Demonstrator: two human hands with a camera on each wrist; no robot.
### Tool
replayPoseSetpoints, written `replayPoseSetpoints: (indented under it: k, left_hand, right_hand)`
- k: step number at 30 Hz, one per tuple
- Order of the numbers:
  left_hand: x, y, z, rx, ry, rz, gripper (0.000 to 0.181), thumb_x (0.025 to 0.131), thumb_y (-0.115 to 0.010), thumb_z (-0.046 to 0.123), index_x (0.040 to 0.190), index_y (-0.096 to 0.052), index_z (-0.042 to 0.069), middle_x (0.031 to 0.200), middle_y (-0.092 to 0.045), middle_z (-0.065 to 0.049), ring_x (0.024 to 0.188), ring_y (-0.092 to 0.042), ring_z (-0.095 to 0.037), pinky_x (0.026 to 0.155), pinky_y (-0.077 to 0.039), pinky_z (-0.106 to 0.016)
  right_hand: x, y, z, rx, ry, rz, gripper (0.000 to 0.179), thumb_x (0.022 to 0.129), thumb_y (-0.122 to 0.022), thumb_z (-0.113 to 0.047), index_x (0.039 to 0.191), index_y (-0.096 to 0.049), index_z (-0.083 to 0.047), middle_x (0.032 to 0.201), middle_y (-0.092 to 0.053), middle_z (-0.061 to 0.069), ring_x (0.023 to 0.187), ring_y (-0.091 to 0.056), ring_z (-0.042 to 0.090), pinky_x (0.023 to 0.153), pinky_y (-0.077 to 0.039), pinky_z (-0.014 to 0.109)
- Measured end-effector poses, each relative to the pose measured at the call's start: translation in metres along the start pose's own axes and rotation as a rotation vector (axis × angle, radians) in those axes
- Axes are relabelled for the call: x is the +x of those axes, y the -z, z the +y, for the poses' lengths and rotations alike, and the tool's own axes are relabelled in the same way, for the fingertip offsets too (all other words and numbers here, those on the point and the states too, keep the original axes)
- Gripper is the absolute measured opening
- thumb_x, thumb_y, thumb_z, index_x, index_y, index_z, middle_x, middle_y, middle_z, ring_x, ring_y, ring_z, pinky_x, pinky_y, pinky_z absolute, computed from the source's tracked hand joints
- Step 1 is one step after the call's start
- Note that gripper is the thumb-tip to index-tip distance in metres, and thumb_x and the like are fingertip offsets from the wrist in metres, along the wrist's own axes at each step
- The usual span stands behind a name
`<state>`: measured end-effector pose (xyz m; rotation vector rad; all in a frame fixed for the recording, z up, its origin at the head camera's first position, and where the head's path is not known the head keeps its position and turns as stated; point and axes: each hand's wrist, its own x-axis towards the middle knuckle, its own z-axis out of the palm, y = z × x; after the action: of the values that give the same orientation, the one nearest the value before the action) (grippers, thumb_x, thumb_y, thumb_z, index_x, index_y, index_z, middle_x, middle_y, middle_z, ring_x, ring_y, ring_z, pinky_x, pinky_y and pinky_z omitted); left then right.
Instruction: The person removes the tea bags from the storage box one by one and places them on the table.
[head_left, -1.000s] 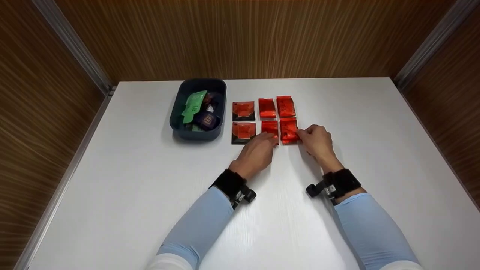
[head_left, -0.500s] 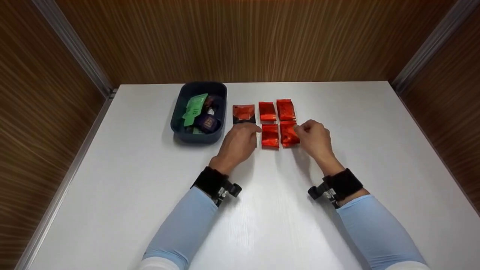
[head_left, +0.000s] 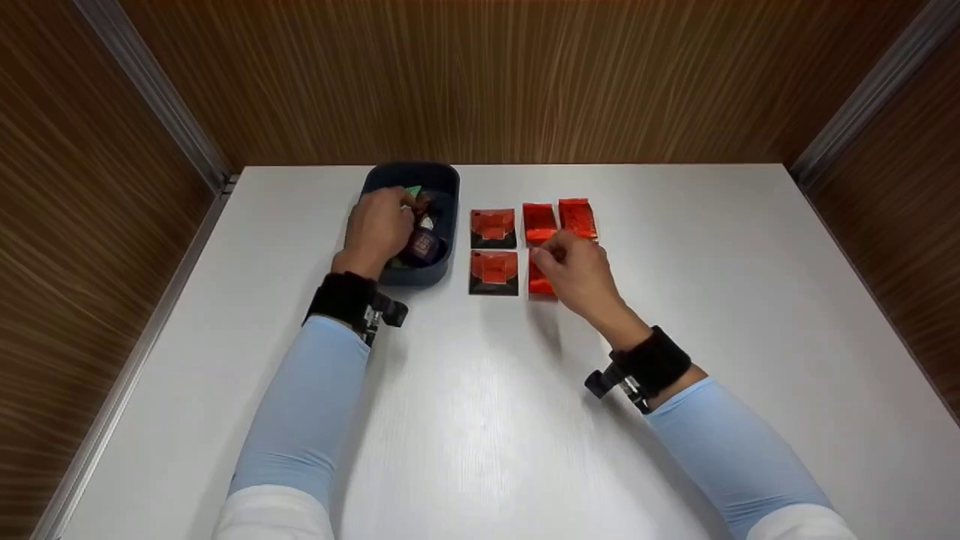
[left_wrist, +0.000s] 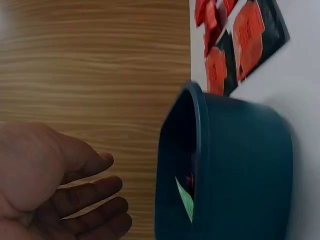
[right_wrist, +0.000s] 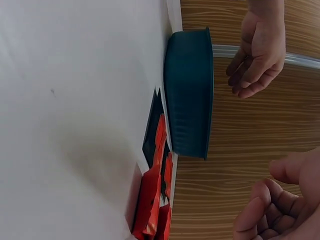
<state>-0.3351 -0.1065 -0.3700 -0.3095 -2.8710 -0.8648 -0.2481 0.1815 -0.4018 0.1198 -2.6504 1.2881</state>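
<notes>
My left hand (head_left: 379,229) hovers over the dark teal plastic bin (head_left: 418,276), its fingers relaxed and holding nothing in the left wrist view. Inside the bin lie a green packet (head_left: 412,191) and a dark purple round-looking item (head_left: 423,245), partly covered by the hand. Above the front red foil packet (head_left: 541,285) is my right hand (head_left: 581,274), raised off the table. Its fingers curl loosely, with nothing between them in the right wrist view. Two more red packets lie behind, one back left (head_left: 539,219) and one back right (head_left: 576,216); another spot is hidden under the right hand.
Two flat black-and-red sachets, one at the back (head_left: 493,229) and one in front (head_left: 493,273), lie between the bin and the red packets. A wood-grain panel (head_left: 510,82) stands behind the white table (head_left: 480,420), with more panels at both sides.
My left hand has moved left from the packets, across the black-and-red sachets, to above the bin. The right hand has left the front right packet's edge and shifted left.
</notes>
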Motion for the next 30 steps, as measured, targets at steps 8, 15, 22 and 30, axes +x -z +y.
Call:
replayPoseSetpoints:
  k: [8, 15, 22, 30]
  left_hand:
    - [-0.003, -0.005, -0.018, 0.193, 0.085, -0.201, 0.015, 0.096, -0.056, 0.000, 0.096, -0.070, -0.005, 0.098, -0.071, -0.024, 0.087, -0.065, -0.035, 0.070, -0.054, -0.047]
    - [-0.009, -0.009, -0.022, 0.266, 0.127, -0.238, 0.020, 0.093, -0.063, 0.003, 0.105, -0.072, -0.011, 0.103, -0.072, -0.028, 0.089, -0.069, -0.038, 0.072, -0.058, -0.049]
    - [-0.005, -0.015, -0.029, 0.238, 0.175, -0.224, 0.041, 0.094, -0.067, 0.009, 0.125, -0.059, -0.016, 0.117, -0.067, -0.032, 0.105, -0.067, -0.043, 0.088, -0.055, -0.053]
    - [-0.002, -0.003, -0.032, 0.062, 0.233, -0.244, 0.061, 0.100, -0.049, 0.002, 0.152, -0.026, -0.019, 0.138, -0.053, -0.037, 0.121, -0.057, -0.045, 0.097, -0.050, -0.051]
  right_hand:
    - [-0.008, -0.011, -0.001, -0.052, 0.000, -0.024, 0.015, 0.099, -0.068, -0.024, 0.097, -0.070, -0.009, 0.080, -0.063, 0.004, 0.075, -0.056, 0.021, 0.065, -0.045, 0.035]
    - [-0.010, -0.017, 0.002, -0.042, 0.001, -0.046, 0.014, 0.099, -0.068, -0.022, 0.093, -0.068, -0.009, 0.074, -0.060, 0.003, 0.071, -0.054, 0.022, 0.063, -0.044, 0.035]
    - [-0.013, -0.020, 0.005, -0.054, 0.002, -0.061, 0.014, 0.099, -0.068, -0.021, 0.092, -0.069, -0.009, 0.075, -0.063, 0.003, 0.073, -0.057, 0.022, 0.067, -0.046, 0.035]
    - [-0.018, -0.024, 0.008, -0.054, 0.017, -0.066, 0.013, 0.098, -0.067, -0.018, 0.091, -0.070, -0.008, 0.076, -0.064, 0.004, 0.076, -0.059, 0.023, 0.070, -0.047, 0.036]
